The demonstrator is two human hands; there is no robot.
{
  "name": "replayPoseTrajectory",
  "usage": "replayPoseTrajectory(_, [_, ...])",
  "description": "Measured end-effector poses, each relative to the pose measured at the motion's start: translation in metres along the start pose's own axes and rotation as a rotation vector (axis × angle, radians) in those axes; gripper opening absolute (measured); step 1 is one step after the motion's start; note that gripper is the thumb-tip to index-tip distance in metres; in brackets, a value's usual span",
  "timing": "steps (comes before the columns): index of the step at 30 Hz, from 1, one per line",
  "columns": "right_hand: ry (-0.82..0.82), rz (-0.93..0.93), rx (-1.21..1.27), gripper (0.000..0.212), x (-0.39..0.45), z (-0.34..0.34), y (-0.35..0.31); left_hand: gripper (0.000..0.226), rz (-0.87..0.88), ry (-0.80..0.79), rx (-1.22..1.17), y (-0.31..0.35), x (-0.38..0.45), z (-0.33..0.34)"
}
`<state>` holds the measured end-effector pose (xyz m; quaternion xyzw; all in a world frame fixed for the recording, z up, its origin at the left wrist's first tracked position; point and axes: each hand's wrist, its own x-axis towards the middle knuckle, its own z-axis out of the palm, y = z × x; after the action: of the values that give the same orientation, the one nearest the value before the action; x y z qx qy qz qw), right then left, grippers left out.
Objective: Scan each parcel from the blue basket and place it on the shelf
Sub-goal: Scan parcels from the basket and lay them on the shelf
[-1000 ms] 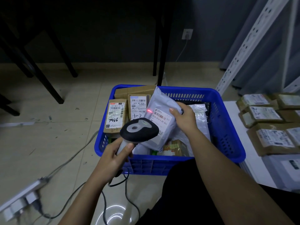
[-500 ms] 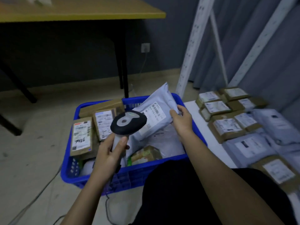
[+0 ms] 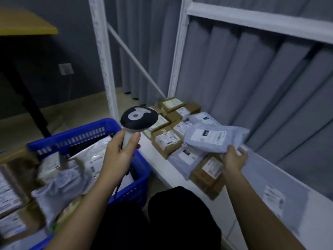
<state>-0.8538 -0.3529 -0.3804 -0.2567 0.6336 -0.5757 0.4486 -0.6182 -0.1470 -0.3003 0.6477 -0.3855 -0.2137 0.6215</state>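
Grey plastic, a labelled mailer parcel (image 3: 214,138) was pinched at its near edge by the right hand (image 3: 234,158) and held low over the parcels already lying on the white shelf (image 3: 169,174). A black-headed scanner (image 3: 137,119) was gripped upright by the left hand (image 3: 118,156) above the blue basket (image 3: 138,177), where more parcels lay.
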Motion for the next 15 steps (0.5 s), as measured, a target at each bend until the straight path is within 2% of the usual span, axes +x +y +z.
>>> replayPoseTrajectory(2, [0.089,-0.001,0.076,0.045,0.023,-0.01,0.001,0.016,-0.017,-0.031,-0.005,-0.003,0.012,0.022])
replayPoseTrajectory(5, [0.118,-0.002,0.182,0.037,0.054,-0.001,-0.008,0.015,-0.027,-0.076,0.0,-0.009,0.025,0.046])
replayPoseTrajectory(7, [0.057,-0.015,0.24,0.031,0.074,0.019,-0.022,0.018,-0.023,-0.096,0.03,-0.014,0.033,0.058])
replayPoseTrajectory(9, [-0.106,0.028,0.225,0.035,0.088,0.042,-0.033,0.019,-0.022,-0.098,0.051,-0.017,0.04,0.067])
replayPoseTrajectory(12, [-0.323,0.13,-0.105,0.05,0.085,0.067,-0.032,0.015,-0.036,-0.09,0.058,-0.02,0.043,0.074])
replayPoseTrajectory(14, [-0.405,0.069,-0.341,0.055,0.068,0.075,-0.019,0.012,-0.048,-0.081,0.065,-0.021,0.042,0.071])
replayPoseTrajectory(15, [-0.446,0.016,-0.396,0.05,0.056,0.077,-0.012,0.012,-0.057,-0.074,0.064,-0.022,0.04,0.068])
